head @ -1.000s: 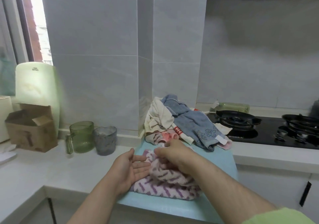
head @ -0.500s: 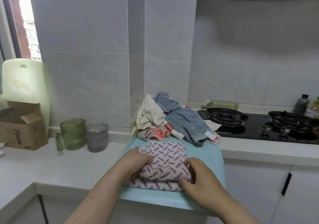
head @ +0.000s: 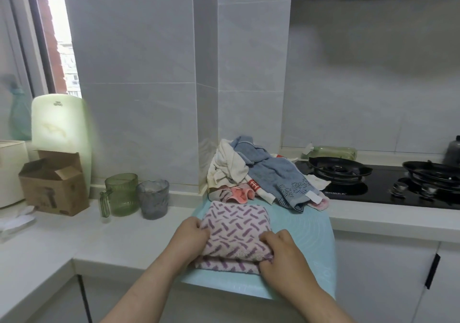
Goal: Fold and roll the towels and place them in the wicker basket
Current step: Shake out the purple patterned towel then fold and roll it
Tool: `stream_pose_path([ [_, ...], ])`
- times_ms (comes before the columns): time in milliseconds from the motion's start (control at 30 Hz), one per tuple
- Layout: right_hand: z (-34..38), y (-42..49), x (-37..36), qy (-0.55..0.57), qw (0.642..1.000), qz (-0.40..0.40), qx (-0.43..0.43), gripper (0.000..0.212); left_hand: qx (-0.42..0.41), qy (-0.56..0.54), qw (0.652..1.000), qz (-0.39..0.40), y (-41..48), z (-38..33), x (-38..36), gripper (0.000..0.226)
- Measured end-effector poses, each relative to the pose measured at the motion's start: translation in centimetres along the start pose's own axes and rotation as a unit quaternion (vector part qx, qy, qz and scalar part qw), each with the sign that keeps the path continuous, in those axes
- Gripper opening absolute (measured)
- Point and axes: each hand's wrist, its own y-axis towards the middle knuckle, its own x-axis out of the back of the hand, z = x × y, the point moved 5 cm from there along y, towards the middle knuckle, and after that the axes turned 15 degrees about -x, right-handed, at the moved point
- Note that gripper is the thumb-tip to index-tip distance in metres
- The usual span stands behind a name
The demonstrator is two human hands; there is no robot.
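1. The towel [head: 236, 225], pink with purple dashes, lies folded into a thick square on the mat [head: 306, 225] at the front of the desk [head: 124, 233]. Its near end is doubled into a thicker lip, which I take for the start of the roll.
2. The left hand [head: 193, 238] grips the towel's left edge, its fingers [head: 202, 226] curled over it. This is probably to keep the layers lined up while the cloth is turned.
3. The right hand [head: 281, 253] grips the near right corner, its fingers [head: 267, 238] clenched into the doubled edge. That hold should stop the fold from springing open and lets the roll be pushed away from the person.
4. The pile [head: 263, 173] of unfolded towels sits just behind, against the wall corner and overlapping the mat's back edge. A blue one lies on top, with white and pink ones under it. Kept there, the next towel is within easy reach.
5. The wicker basket is not in view, so I can say nothing of what it holds.
6. A mug [head: 122, 193] and a cup [head: 153, 198] stand side by side left of the mat; I cannot tell whether either holds anything. The box [head: 53, 186] beyond them has its flaps open, but its inside is hidden.
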Motion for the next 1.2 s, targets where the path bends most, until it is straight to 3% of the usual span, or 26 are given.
stream_pose_path([
  [100,-0.4,0.1,0.0,0.021,0.999,0.021,0.028,0.048,-0.002,0.011,1.0,0.023,-0.5,0.3,0.0,0.008],
  [400,-0.8,-0.1,0.2,0.021,0.993,0.097,0.058,0.058,-0.015,0.069,0.996,0.063,-0.4,-0.1,0.2,0.036],
  [600,-0.9,0.0,0.1,0.01,0.993,0.106,0.059,0.06,0.024,-0.062,0.996,0.053,0.3,-0.9,0.8,0.037],
  [800,-0.8,-0.1,-0.3,0.005,0.99,0.126,0.064,0.057,-0.078,0.116,0.989,0.045,0.3,-0.3,-0.4,0.043],
  [900,-0.5,0.5,0.9,0.08,0.984,0.157,0.017,0.054,-0.097,0.195,0.974,0.065,0.5,-0.3,0.0,0.047],
  [1000,0.2,2.8,2.6,0.078,0.995,0.059,0.023,0.04,-0.199,0.179,0.963,0.031,1.2,-2.4,0.4,0.051],
  [1067,1.0,4.3,2.6,0.043,0.997,0.046,0.034,0.043,-0.246,0.154,0.953,0.089,2.0,-3.6,-0.7,0.049],
  [1200,1.3,5.8,0.1,-0.053,0.989,0.137,0.012,0.055,-0.224,0.249,0.913,0.233,2.5,-2.0,-3.3,0.051],
])
